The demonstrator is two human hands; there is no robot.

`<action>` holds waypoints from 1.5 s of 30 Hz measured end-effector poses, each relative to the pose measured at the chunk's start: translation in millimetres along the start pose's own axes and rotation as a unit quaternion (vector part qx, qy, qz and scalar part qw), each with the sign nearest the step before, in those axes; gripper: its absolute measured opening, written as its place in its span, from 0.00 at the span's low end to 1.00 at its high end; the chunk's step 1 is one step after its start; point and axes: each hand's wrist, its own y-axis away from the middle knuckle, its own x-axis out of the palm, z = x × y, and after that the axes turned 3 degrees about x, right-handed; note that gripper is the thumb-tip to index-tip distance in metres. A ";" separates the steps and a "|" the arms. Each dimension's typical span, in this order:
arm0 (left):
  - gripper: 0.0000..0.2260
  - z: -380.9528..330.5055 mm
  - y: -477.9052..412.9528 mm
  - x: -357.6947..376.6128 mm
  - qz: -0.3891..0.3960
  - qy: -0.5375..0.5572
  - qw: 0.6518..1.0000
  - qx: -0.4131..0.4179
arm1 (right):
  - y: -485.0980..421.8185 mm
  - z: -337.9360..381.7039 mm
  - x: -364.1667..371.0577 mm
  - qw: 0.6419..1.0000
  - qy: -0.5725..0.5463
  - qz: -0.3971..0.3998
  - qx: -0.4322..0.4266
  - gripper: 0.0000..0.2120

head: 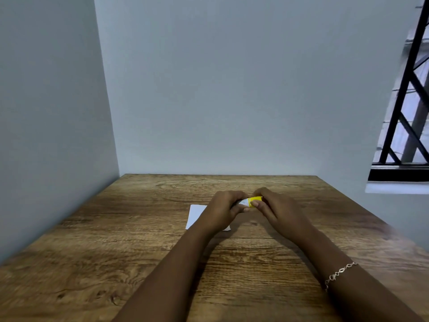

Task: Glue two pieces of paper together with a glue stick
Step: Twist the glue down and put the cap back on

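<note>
A glue stick [250,201] with a white body and a yellow end is held level above the table, between both hands. My left hand [224,211] grips the white body. My right hand [276,210] has its fingers closed around the yellow end. A white paper [195,215] lies flat on the table under my left hand and wrist, which hide most of it. I cannot tell whether it is one sheet or two.
The wooden table [139,240] stands in a corner, with grey walls at the left and the back. A window with black bars [408,94] is at the upper right. My right wrist wears a thin bracelet [339,274].
</note>
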 end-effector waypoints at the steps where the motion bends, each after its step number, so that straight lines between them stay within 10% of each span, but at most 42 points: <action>1: 0.08 3.0 -0.6 -2.3 0.015 0.011 1.000 -0.021 | -0.9 0.4 0.2 1.000 -0.007 0.004 -0.007 0.20; 12: 0.09 -0.1 7.1 -13.6 0.155 0.181 0.965 -0.112 | 2.1 -1.8 0.4 0.993 0.038 0.104 -0.046 0.15; 30: 0.11 -15.8 3.7 1.6 -0.040 -0.005 0.999 -0.015 | 7.2 3.0 7.2 0.981 -0.178 0.035 0.072 0.23; 40: 0.09 -18.0 5.4 7.6 -0.137 0.149 0.975 -0.096 | 4.3 21.7 31.8 0.863 -0.472 -0.008 0.180 0.07; 45: 0.19 -19.5 7.3 7.9 -0.100 0.176 0.972 -0.123 | 4.9 21.1 32.7 0.865 -0.463 -0.054 0.185 0.11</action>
